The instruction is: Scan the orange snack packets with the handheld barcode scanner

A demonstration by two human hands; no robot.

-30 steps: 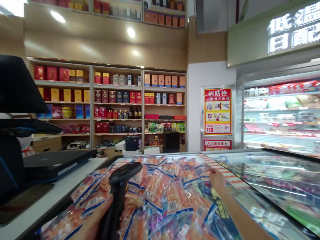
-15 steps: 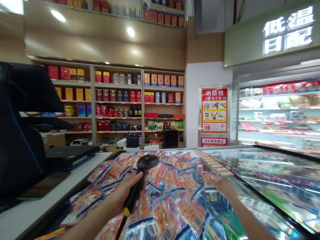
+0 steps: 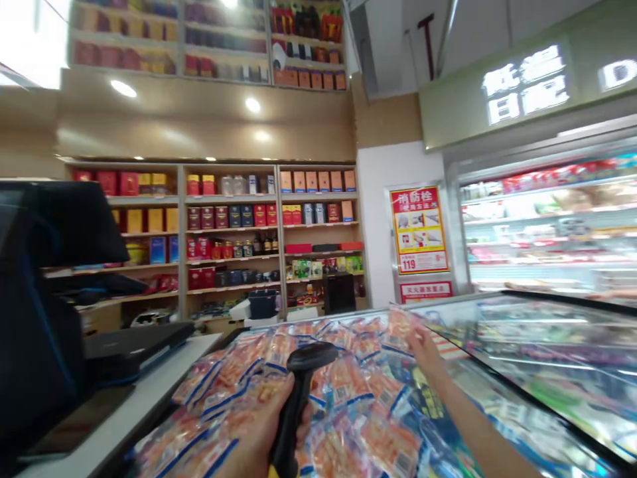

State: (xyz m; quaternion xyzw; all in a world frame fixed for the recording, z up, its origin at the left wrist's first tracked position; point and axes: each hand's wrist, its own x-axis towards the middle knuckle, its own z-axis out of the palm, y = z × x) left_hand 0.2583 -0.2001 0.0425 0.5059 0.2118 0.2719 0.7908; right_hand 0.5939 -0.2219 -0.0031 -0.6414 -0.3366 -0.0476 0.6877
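My left hand point(image 3: 266, 425) is wrapped round the black handle of a barcode scanner point(image 3: 312, 357), held over the spread of packets with its head pointing away from me. Part of a yellow band shows low on the handle. Farther out on the right, my right hand point(image 3: 423, 342) grips a clear plastic packet of orange food point(image 3: 399, 324), lifted at the far right of the spread. The fingers there are slightly blurred. Beneath both hands lie many similar packets point(image 3: 343, 378) with blue edges and printed barcodes. Their exact contents I cannot make out.
A glass-topped freezer point(image 3: 532, 338) with a black frame stands to the right. On the left are a white counter point(image 3: 164, 372), a black device point(image 3: 134, 345) and a dark monitor point(image 3: 74, 222). Shelves of boxes point(image 3: 231, 216) line the back wall.
My right hand has risen and moved away from me, lifting a packet off the spread. The scanner has shifted slightly right and its cable has left view. The camera view has tilted up.
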